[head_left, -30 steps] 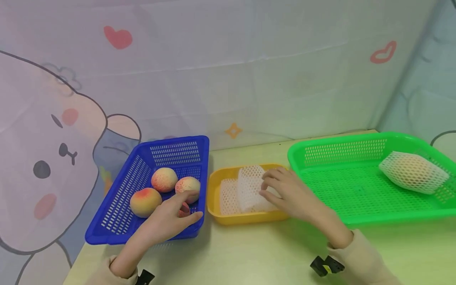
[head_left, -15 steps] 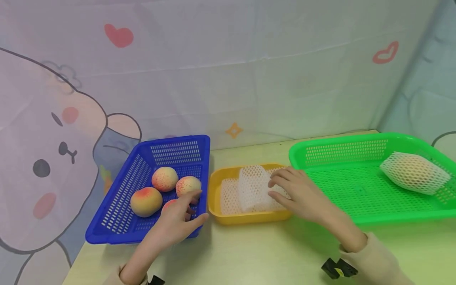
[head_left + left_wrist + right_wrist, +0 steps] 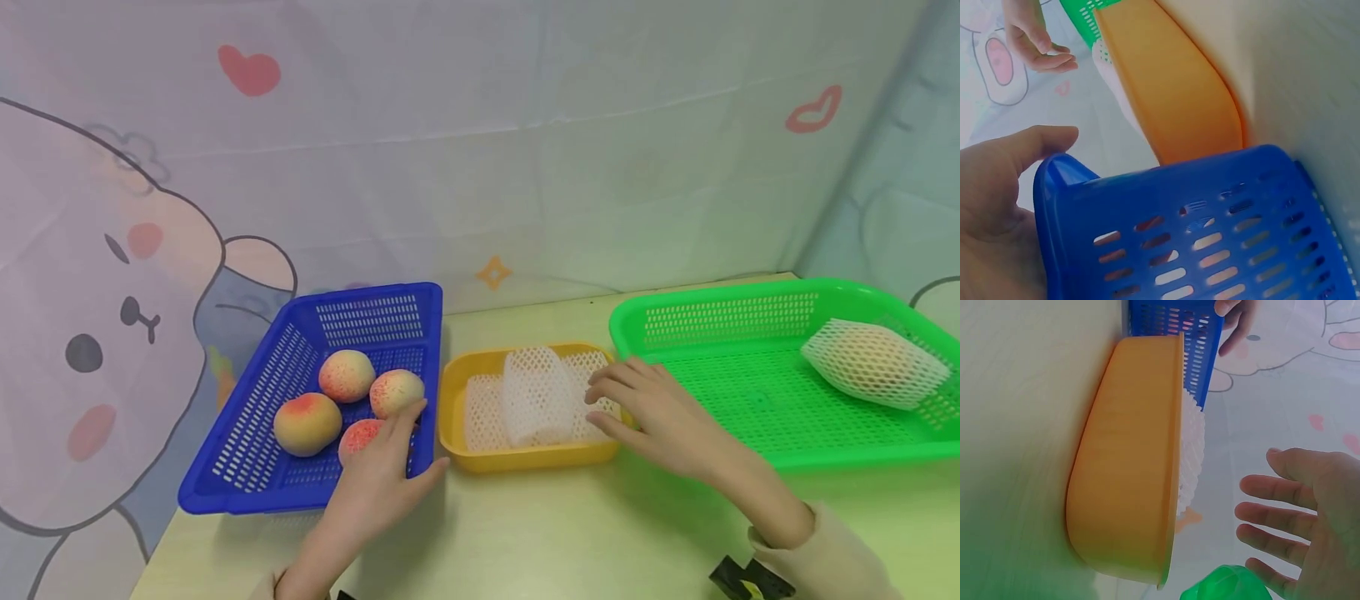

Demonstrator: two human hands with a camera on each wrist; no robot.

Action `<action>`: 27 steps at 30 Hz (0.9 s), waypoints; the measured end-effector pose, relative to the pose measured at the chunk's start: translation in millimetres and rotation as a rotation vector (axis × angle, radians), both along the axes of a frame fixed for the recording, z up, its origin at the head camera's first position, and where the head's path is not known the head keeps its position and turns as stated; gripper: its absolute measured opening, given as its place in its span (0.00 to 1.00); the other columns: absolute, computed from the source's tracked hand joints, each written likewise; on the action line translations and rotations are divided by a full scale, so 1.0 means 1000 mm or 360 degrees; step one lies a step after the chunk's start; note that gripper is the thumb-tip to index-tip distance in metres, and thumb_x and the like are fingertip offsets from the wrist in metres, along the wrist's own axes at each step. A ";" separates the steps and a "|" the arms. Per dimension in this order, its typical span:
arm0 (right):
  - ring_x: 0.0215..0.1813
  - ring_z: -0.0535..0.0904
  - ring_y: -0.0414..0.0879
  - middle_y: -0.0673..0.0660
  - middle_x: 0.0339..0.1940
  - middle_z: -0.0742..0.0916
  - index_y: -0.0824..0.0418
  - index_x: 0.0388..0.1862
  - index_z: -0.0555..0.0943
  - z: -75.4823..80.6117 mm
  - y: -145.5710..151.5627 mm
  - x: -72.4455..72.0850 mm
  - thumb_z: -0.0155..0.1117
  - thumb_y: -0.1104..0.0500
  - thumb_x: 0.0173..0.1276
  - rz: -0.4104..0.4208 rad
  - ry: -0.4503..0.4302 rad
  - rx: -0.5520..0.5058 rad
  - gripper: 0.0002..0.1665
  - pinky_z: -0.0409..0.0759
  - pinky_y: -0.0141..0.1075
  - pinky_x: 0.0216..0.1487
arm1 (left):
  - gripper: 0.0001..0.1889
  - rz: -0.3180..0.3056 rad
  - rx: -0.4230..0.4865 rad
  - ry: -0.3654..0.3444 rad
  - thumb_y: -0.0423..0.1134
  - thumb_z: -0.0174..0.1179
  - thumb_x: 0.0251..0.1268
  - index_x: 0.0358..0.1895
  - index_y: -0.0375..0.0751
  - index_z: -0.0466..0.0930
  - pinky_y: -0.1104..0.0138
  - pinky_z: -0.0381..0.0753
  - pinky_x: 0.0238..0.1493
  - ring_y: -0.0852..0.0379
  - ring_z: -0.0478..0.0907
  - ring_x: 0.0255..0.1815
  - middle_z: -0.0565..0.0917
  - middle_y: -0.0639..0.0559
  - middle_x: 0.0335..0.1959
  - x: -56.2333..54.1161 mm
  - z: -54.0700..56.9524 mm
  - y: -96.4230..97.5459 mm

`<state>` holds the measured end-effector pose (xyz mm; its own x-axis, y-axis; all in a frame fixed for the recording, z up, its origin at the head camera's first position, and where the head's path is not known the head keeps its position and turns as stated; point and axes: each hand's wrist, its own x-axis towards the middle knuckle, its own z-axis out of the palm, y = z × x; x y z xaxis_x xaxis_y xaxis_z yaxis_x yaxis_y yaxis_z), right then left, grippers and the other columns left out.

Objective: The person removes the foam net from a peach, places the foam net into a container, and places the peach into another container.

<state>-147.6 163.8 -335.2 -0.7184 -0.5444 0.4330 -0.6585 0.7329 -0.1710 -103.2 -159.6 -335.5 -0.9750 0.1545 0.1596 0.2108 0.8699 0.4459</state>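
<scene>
My left hand [image 3: 378, 475] hangs over the near right corner of the blue basket [image 3: 240, 505], fingers loosely extended on the inner side and thumb outside. In the left wrist view the basket wall hides most of those fingers. A reddish peach [image 3: 358, 438] lies under the fingers, partly covered; whether they touch it I cannot tell. More peaches [image 3: 307, 425] sit beside it. My right hand [image 3: 663, 417] hovers above the right end of the yellow tray [image 3: 525, 459], its fingers spread and holding nothing in the right wrist view. White foam nets [image 3: 536, 396] lie in that tray.
To the right stands a large green basket [image 3: 720, 392], with one fruit in a white foam net [image 3: 873, 364] at its right side. A printed cloth backdrop [image 3: 525, 167] hangs behind the table [image 3: 540, 533]. The containers stand side by side.
My right hand has drawn back to the right, uncovering more of the foam nets. My left hand has shifted slightly right, showing more of the reddish peach. The baskets and peaches stay put.
</scene>
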 end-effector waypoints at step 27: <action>0.55 0.76 0.50 0.51 0.53 0.82 0.48 0.43 0.80 -0.010 0.053 0.018 0.69 0.58 0.60 -0.0040 0.0083 -0.0105 0.12 0.71 0.49 0.53 | 0.39 0.0062 -0.0200 0.0144 0.50 0.64 0.59 0.71 0.41 0.61 0.48 0.82 0.42 0.42 0.81 0.48 0.76 0.40 0.60 -0.003 -0.011 0.012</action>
